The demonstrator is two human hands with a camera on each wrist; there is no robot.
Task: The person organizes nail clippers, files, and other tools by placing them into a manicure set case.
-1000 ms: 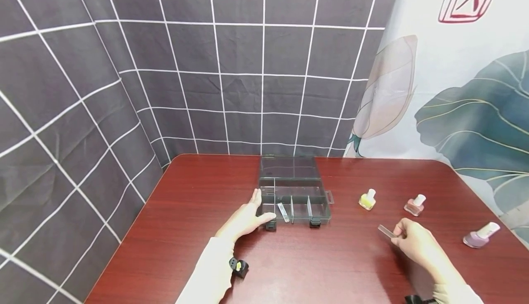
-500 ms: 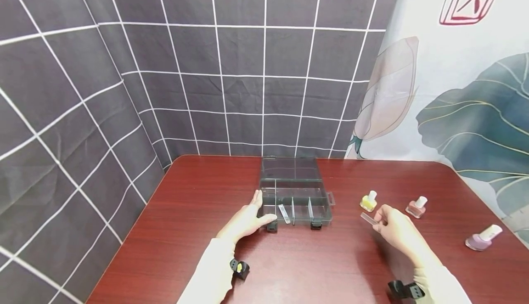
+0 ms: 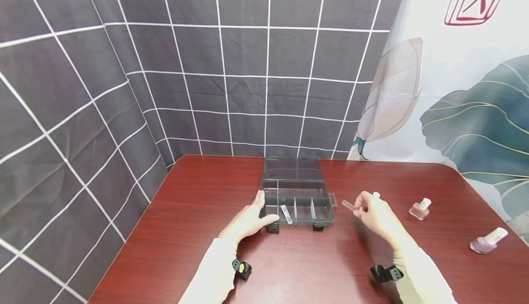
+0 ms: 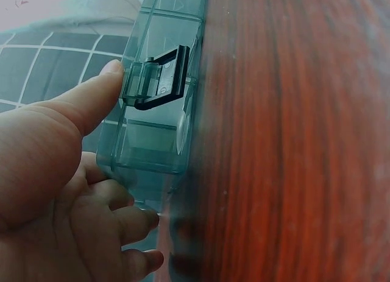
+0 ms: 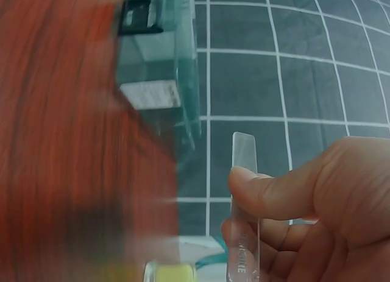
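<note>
A dark translucent storage box with dividers lies with its lid folded back. My left hand rests at its front left corner, thumb on the front rim beside a black latch, fingers along the left side. One front compartment holds a slim pale strip, slanted across the front wall. Between thumb and fingers, my right hand pinches a clear flat nail file with lettering near its lower end. The file points toward the box's right side, a short gap away.
Behind the right hand the yellow nail polish is mostly hidden in the head view, only its white cap showing. A pink nail polish and a lilac one stand further right on the red-brown table.
My right hand has moved left with the nail file, from near the pink polish to just right of the box, now covering most of the yellow polish. The left hand keeps its place.
</note>
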